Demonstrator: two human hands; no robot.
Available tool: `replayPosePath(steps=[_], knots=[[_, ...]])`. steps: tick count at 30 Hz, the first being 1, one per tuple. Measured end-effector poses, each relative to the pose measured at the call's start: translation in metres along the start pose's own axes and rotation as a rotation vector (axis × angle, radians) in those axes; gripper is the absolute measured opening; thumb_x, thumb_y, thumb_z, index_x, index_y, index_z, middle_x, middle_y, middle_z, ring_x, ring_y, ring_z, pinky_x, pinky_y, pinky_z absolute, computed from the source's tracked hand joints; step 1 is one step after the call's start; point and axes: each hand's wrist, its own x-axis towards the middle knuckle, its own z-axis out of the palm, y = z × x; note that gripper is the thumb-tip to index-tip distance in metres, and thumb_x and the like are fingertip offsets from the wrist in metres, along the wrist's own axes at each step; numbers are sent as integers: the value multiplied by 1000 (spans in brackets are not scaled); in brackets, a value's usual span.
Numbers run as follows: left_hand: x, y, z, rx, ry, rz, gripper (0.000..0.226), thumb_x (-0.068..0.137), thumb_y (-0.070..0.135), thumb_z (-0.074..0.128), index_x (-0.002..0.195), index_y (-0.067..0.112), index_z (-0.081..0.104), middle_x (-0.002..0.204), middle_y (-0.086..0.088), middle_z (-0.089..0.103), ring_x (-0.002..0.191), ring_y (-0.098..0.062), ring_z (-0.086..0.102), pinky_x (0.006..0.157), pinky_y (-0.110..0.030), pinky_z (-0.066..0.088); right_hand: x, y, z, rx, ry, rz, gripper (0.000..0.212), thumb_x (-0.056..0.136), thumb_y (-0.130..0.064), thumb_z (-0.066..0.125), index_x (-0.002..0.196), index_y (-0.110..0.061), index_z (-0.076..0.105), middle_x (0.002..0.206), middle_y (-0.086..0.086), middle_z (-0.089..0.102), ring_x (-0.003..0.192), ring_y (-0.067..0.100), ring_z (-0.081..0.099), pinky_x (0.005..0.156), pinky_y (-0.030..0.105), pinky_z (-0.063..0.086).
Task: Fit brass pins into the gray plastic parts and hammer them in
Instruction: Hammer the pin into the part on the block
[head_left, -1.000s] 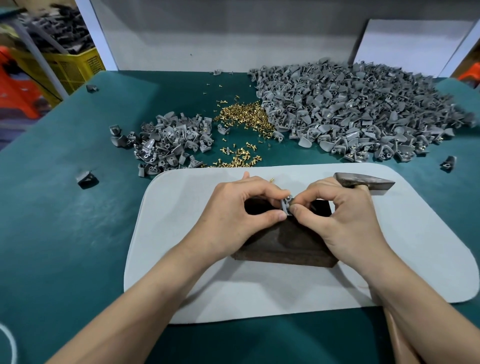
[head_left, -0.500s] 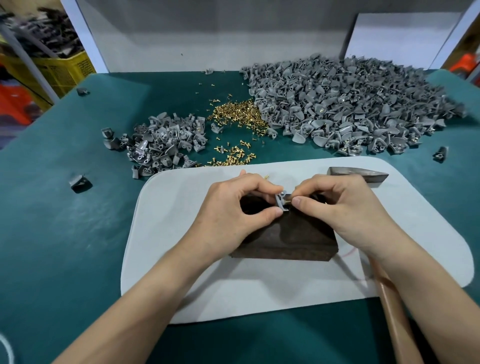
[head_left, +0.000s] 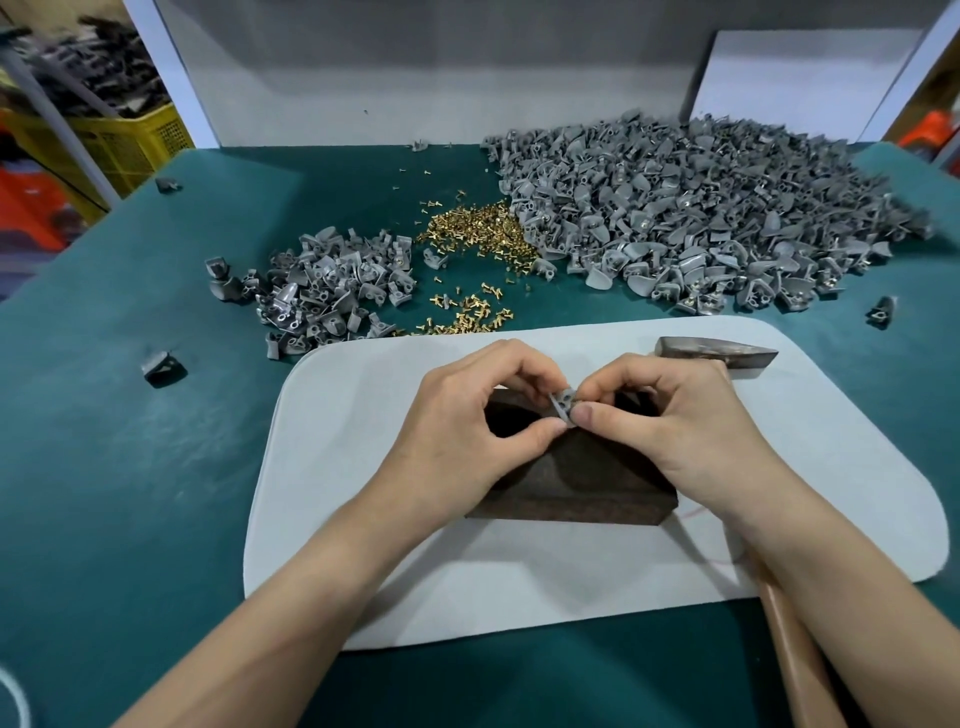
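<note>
Here, both hands meet over a dark block (head_left: 587, 483) that lies on a pale mat (head_left: 363, 467) spread on the green table cover (head_left: 130, 441). The left hand (head_left: 467, 431) pinches a small gray plastic part (head_left: 563, 404) between thumb and forefinger, with its other fingers curled in behind. The right hand (head_left: 670, 431) closes thumb and forefinger on the same part from the right, the thumb tip pressed against its near edge. The part is held tilted, just above the far half of the block, and small holes show on its face. Whether a pin sits between the right fingertips cannot be told, since they cover that spot.

The hammer (head_left: 717, 353) lies on the mat, its metal head just beyond the right hand. Its wooden handle runs toward the near right under the right forearm.

Beyond the mat, loose brass pins (head_left: 478, 234) form a heap at the middle of the table, with a thinner scatter nearer, touching the mat's far edge. A large heap of gray parts (head_left: 701, 218) fills the far right, its left edge touching the pins. A small heap of gray parts (head_left: 332, 280) sits to the left of the pins. One stray part (head_left: 161, 366) lies alone on the cover, well left of the mat, and another stray piece (head_left: 881, 310) lies off the mat's far right corner. A yellow crate (head_left: 124, 140) stands off the table at the far left
</note>
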Motion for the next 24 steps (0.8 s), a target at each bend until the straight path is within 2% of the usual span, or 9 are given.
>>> replayPosePath(steps=[3, 5, 8, 12, 15, 16, 19, 22, 24], knots=[[-1, 1, 0, -63, -14, -14, 20, 75, -4, 72, 89, 6, 62, 82, 1, 67, 76, -7, 64, 77, -16, 49, 0, 0, 0, 19, 5, 23, 17, 74, -8, 76, 67, -23, 70, 58, -11, 59, 55, -2, 47, 55, 9, 35], [-1, 2, -1, -90, -43, -23, 27, 76, -3, 72, 98, 10, 62, 86, 1, 66, 78, -8, 65, 81, -20, 51, 0, 0, 1, -4, 18, 15, 19, 75, -7, 76, 68, -23, 70, 57, -11, 59, 54, -2, 48, 54, 8, 35], [-1, 2, -1, -69, -43, -24, 22, 78, 3, 74, 97, 9, 65, 89, 0, 67, 80, -8, 65, 79, -19, 50, -1, -2, 2, -78, 50, -25, 21, 75, -7, 76, 67, -25, 68, 56, -11, 58, 54, -2, 49, 54, 8, 34], [0, 2, 1, -67, 0, -67, 12, 80, 3, 72, 87, 9, 65, 85, 1, 69, 78, -9, 66, 75, -15, 47, -2, -1, 3, -184, 72, -54, 21, 76, -11, 76, 68, -29, 67, 63, -6, 62, 64, 1, 52, 63, 12, 36], [-1, 0, 2, -84, 31, -96, 12, 80, 2, 71, 85, 11, 64, 83, 2, 69, 78, -11, 66, 75, -19, 49, 0, 3, -2, -133, 111, -42, 20, 81, -5, 70, 72, -22, 65, 72, -5, 66, 72, 8, 58, 76, 21, 45], [-1, 0, 2, -106, 39, -107, 12, 80, 2, 71, 85, 10, 64, 83, 1, 69, 79, -12, 66, 77, -21, 50, 1, 5, -6, -117, 141, -38, 19, 83, -5, 67, 74, -21, 63, 72, -8, 65, 72, 6, 58, 74, 18, 44], [0, -2, 1, -153, 57, -130, 13, 81, -1, 70, 83, 11, 64, 85, 0, 69, 82, -12, 68, 80, -21, 51, 3, 8, -24, -116, 279, 31, 16, 91, -12, 58, 76, -19, 59, 68, -12, 64, 60, -3, 55, 56, 7, 40], [1, -3, 1, -172, 77, -119, 21, 80, -5, 68, 81, 15, 62, 92, -2, 67, 84, -13, 67, 82, -18, 50, 2, 21, -45, -409, 419, 130, 29, 95, -28, 51, 69, -16, 59, 66, -4, 63, 66, 12, 57, 57, 25, 41], [1, -3, 0, -144, 78, -91, 20, 79, -6, 68, 79, 13, 63, 94, -2, 66, 84, -12, 65, 83, -16, 50, -3, 27, -53, -612, 427, 251, 31, 91, -38, 55, 75, -12, 58, 72, 2, 63, 72, 23, 56, 60, 33, 37]])
